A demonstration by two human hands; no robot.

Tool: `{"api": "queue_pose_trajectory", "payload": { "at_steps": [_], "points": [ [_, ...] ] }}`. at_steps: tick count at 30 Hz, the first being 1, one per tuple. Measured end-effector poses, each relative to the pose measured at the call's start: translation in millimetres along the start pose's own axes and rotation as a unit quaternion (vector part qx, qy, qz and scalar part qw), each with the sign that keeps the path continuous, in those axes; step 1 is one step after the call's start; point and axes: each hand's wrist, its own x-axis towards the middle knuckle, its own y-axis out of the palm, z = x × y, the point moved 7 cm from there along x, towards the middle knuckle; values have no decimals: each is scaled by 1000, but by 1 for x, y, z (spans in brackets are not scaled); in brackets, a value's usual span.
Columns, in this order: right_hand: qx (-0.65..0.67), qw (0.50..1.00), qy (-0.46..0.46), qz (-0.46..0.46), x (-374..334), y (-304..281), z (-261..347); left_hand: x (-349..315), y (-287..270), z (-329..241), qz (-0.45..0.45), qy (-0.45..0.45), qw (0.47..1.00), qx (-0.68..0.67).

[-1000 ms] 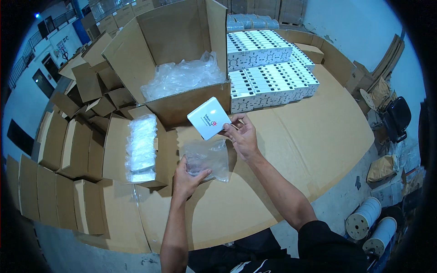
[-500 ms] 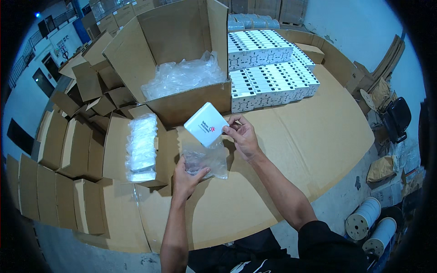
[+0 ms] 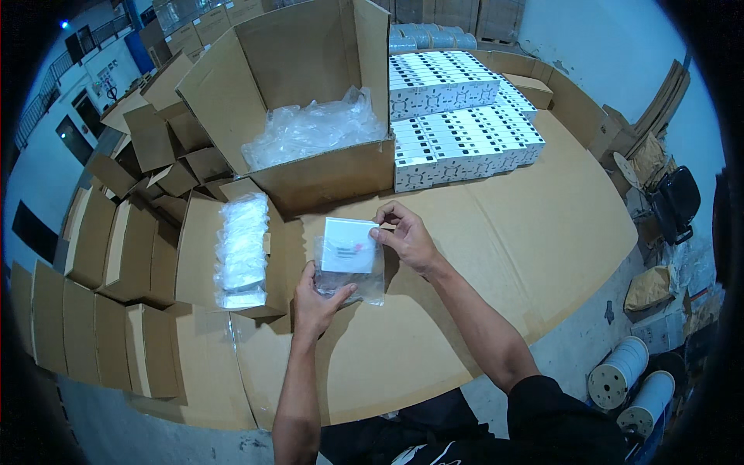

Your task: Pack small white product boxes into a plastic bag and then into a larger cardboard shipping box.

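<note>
A clear plastic bag (image 3: 364,290) is pinched at its left side by my left hand (image 3: 318,301), with the thumb across its front. My right hand (image 3: 406,237) grips the upper right corner of a flat white square box (image 3: 349,242) between thumb and fingers. The lower part of that box lies inside the bag, seen through the film, and its top edge stands out above. To the left, an open cardboard carton (image 3: 279,304) holds a row of bagged white boxes (image 3: 242,252).
Behind my hands stands a large open carton (image 3: 325,180) filled with loose clear bags (image 3: 322,128). Stacked white printed boxes (image 3: 457,151) are to its right. Several brown cartons (image 3: 101,310) line the left. Cable spools (image 3: 620,372) stand on the floor at right.
The white box has come down and turned from tilted to nearly level, passing into the bag's mouth. My right hand moved slightly down with it; my left hand stayed in place.
</note>
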Motion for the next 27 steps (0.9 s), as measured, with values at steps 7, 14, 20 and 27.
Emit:
{"api": "queue_pose_trajectory", "payload": {
  "at_steps": [7, 14, 20, 27],
  "points": [
    [39, 997, 45, 42, -1, 3, -6, 12, 7, 14, -7, 7, 985, -173],
    [23, 997, 46, -60, -2, -1, -1, 39, 9, 21, -55, 33, 982, -177],
    [-59, 989, 132, -21, -8, 9, -34, 50, 8, 27, -63, 21, 980, -189],
    [-14, 987, 103, -125, -10, 10, -36, 48, 7, 22, -81, 31, 982, -168]
  ]
}}
